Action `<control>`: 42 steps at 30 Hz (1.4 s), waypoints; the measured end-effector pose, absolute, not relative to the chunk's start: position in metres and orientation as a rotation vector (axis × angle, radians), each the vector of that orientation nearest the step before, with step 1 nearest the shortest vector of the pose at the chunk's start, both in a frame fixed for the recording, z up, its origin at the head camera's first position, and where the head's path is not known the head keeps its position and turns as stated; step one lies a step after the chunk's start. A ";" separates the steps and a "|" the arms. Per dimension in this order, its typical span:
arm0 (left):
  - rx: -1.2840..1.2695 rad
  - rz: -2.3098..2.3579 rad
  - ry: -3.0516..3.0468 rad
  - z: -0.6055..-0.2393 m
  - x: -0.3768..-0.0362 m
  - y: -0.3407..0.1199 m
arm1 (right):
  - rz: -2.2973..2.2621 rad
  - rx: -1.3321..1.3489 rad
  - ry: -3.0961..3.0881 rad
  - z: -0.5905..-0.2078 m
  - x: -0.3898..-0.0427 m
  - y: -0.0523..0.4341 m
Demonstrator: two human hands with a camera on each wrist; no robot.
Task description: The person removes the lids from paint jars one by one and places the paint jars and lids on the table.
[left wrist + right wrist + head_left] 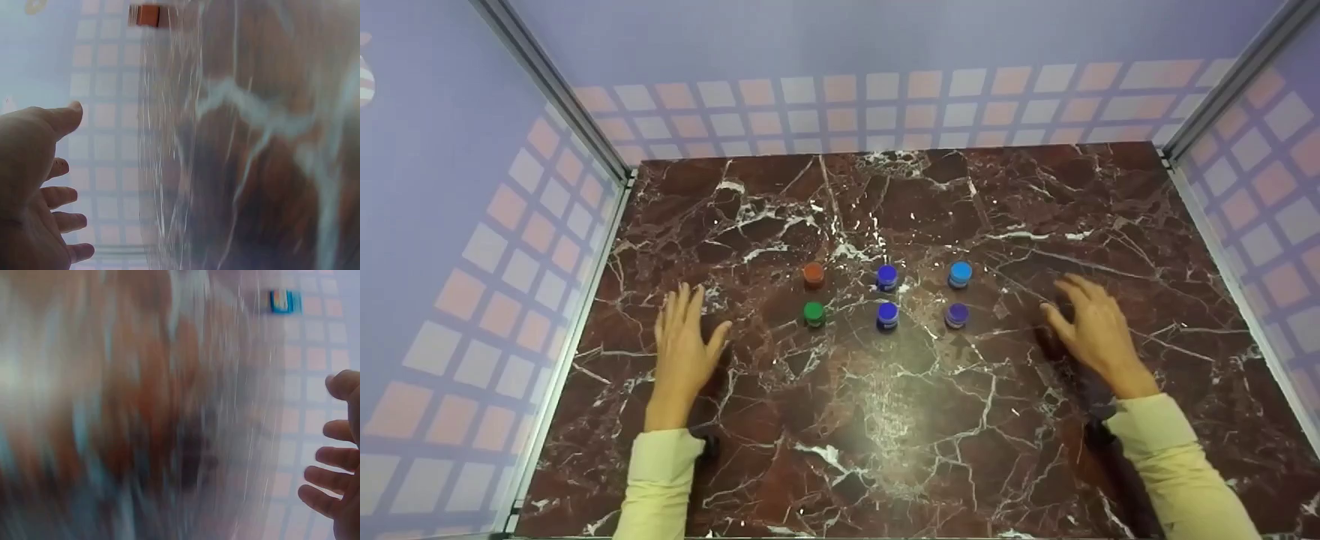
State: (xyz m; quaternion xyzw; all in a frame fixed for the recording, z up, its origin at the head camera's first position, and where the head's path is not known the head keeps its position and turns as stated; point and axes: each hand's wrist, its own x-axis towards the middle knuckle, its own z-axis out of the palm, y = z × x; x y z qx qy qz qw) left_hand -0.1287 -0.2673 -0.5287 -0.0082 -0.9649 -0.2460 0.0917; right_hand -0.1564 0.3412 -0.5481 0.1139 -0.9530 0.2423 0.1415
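Observation:
Several small lidded jars stand in two short rows mid-table in the head view. The back row has an orange-red jar (813,275), a blue jar (887,277) and a light blue jar (960,274). In front of them are a green jar (814,314), another blue jar (888,315) and a purple jar (957,315). My left hand (684,349) is left of the jars, nearest the green one, fingers extended and holding nothing. On the other side, my right hand (1093,326) holds nothing, its fingers relaxed, nearest the light blue and purple jars.
The tabletop (840,420) is dark red-brown with white marble veins. Checkered panels enclose it: a back wall (855,45), a left wall (435,225) and a right wall (1275,187). Grey metal rails run along the side edges.

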 end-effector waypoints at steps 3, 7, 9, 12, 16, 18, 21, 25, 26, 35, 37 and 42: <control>-0.059 -0.755 -2.781 -0.529 -0.123 -0.253 | 0.727 0.322 -2.679 -0.550 -0.151 0.326; -0.109 -0.812 -2.636 -0.527 -0.116 -0.229 | 0.779 0.345 -2.628 -0.551 -0.149 0.308; -0.147 -0.844 -2.579 -0.525 -0.112 -0.216 | 0.801 0.359 -2.624 -0.550 -0.147 0.300; -0.225 -0.870 -2.522 -0.523 -0.108 -0.195 | 0.825 0.385 -2.618 -0.549 -0.144 0.290; -0.337 -0.894 -2.478 -0.525 -0.104 -0.170 | 0.854 0.427 -2.591 -0.548 -0.143 0.279; -0.380 -0.907 -2.469 -0.527 -0.101 -0.161 | 0.870 0.457 -2.581 -0.548 -0.142 0.273; -0.430 -0.935 -2.473 -0.529 -0.096 -0.148 | 0.893 0.506 -2.575 -0.548 -0.140 0.266; -0.484 -0.984 -2.508 -0.530 -0.091 -0.128 | 0.927 0.559 -2.576 -0.547 -0.138 0.259; -0.500 -0.992 -2.524 -0.531 -0.091 -0.122 | 0.939 0.569 -2.574 -0.547 -0.137 0.257; -0.690 -1.116 -2.608 -0.532 -0.095 -0.060 | 1.017 0.623 -2.592 -0.541 -0.139 0.243; -0.727 -1.176 -2.609 -0.534 -0.095 -0.050 | 1.024 0.624 -2.606 -0.540 -0.141 0.239; -0.743 -1.277 -2.630 -0.537 -0.099 -0.027 | 1.025 0.620 -2.626 -0.540 -0.147 0.229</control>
